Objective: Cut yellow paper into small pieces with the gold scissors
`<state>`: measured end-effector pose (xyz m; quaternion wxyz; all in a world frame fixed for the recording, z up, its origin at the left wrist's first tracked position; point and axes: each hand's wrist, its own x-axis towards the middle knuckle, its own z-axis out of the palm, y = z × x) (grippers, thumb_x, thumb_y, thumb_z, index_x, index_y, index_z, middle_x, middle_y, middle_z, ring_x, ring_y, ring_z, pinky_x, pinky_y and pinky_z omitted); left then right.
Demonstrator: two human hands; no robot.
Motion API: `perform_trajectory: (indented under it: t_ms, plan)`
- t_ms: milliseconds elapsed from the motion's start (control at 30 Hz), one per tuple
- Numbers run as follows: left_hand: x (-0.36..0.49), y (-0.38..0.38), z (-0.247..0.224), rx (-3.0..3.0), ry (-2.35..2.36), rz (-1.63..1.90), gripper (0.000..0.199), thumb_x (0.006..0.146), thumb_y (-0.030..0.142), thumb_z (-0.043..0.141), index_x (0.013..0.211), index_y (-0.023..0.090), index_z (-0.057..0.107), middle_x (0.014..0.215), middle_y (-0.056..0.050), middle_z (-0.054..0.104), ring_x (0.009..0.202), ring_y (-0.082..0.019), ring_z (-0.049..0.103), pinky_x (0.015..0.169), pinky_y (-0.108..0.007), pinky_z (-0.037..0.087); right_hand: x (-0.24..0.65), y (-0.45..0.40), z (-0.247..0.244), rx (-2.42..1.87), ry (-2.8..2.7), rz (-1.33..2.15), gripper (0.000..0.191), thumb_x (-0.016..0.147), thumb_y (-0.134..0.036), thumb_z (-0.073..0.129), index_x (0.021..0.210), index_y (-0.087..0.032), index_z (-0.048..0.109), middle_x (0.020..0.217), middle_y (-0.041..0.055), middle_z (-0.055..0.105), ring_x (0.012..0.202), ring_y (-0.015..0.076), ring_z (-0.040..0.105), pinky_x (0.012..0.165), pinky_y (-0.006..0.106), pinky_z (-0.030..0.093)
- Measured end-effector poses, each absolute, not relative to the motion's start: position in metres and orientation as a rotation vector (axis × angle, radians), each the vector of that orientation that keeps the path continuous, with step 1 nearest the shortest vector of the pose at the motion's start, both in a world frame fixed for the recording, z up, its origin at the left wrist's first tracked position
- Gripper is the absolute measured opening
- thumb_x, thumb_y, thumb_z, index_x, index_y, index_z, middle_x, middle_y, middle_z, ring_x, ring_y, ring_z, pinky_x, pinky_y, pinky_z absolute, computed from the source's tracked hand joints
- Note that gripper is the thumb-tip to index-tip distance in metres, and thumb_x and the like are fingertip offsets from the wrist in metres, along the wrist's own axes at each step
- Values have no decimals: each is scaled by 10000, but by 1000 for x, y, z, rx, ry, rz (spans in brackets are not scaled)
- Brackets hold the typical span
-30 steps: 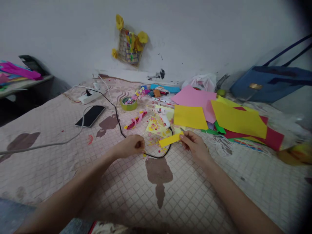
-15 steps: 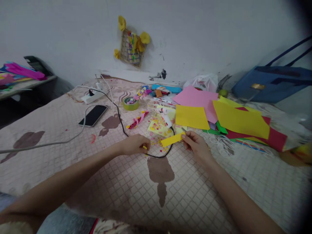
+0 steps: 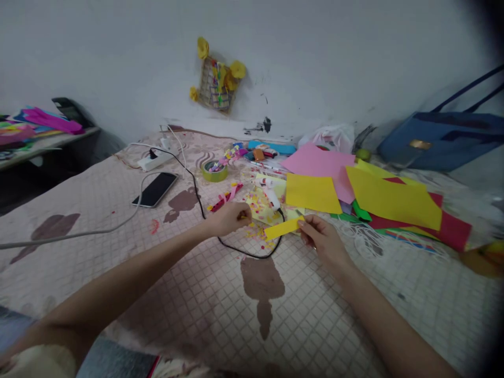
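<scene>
- Pale wall point(image 3: 315, 63) behind; checked, quilted cloth point(image 3: 189, 304) spread below it, brown motifs.
- Left forearm point(image 3: 129, 278) slants in from lower left, elbow bent outward. Left hand point(image 3: 228, 218) knuckles-up, fingers curled in toward thumb; cannot tell whether anything is pinched there.
- Right forearm point(image 3: 386, 320) enters from lower right. Right hand point(image 3: 321, 236) angled inward, thumb and forefinger narrowed on the right end of a yellow strip point(image 3: 281, 229).
- Strip's free end points at left hand, well short of it, near scattered confetti point(image 3: 258, 202).
- Black cord point(image 3: 248, 255) passes behind left hand, loops below strip, up to white glue gun point(image 3: 271, 195).
- Yellow sheet point(image 3: 313, 192) lies just beyond right hand.
</scene>
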<state>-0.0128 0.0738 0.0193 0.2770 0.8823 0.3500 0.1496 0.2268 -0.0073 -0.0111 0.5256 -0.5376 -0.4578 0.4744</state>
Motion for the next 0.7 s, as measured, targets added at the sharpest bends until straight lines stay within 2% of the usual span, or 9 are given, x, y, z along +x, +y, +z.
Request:
perform_trajectory:
  t_ms: [100, 233, 300, 400, 500, 600, 700]
  plan:
    - [3, 88, 16, 2368, 956, 499, 126, 753, 174, 523, 811, 138, 629, 776, -39, 658, 684, -128, 577, 611, -212, 424, 227, -8, -11, -1289, -1111, 1142, 212, 732, -368, 630, 714, -192, 514, 511, -61, 454, 416, 67, 343, 378, 187, 237]
    - [8, 91, 20, 2356, 1000, 663, 182, 784, 202, 508, 909, 156, 631, 990, -70, 644, 866, -158, 578, 704, -238, 442, 225, -8, -13, -1286, -1137, 1173, 216, 745, -373, 619, 701, -191, 511, 480, -74, 420, 410, 62, 333, 376, 178, 243]
    - [5, 83, 22, 2331, 1059, 733, 197, 818, 234, 462, 843, 140, 634, 930, -80, 649, 843, -165, 577, 705, -255, 443, 222, -10, -14, -1278, -1150, 1190, 219, 749, -379, 616, 703, -189, 516, 491, -73, 424, 410, 59, 336, 377, 178, 252]
    - [2, 61, 22, 2235, 1099, 721, 242, 826, 298, 456, 793, 131, 628, 804, -66, 650, 704, -146, 573, 616, -242, 438, 215, -13, -13, -1265, -1167, 1219, 231, 745, -395, 615, 709, -186, 523, 512, -66, 441, 406, 58, 340, 373, 184, 253]
    - [7, 37, 14, 2019, 914, 580, 234, 800, 339, 501, 853, 139, 611, 795, -41, 640, 676, -125, 558, 578, -216, 422, 205, -17, -11, -1253, -1183, 1246, 246, 744, -416, 610, 709, -190, 521, 524, -63, 450, 402, 61, 342, 369, 189, 246]
    - [12, 24, 6, 1769, 878, 557, 228, 752, 353, 561, 709, 130, 556, 617, 10, 544, 544, -86, 478, 496, -192, 373, 198, -20, -9, -1253, -1194, 1263, 278, 762, -458, 576, 701, -191, 526, 516, -55, 453, 394, 68, 346, 370, 198, 262]
    - [12, 22, 3, 1592, 890, 545, 231, 735, 349, 580, 677, 133, 521, 574, 32, 486, 507, -70, 426, 458, -179, 329, 196, -22, -8, -1236, -1121, 1284, 349, 818, -519, 455, 757, -189, 548, 570, -18, 515, 404, 84, 385, 369, 211, 279]
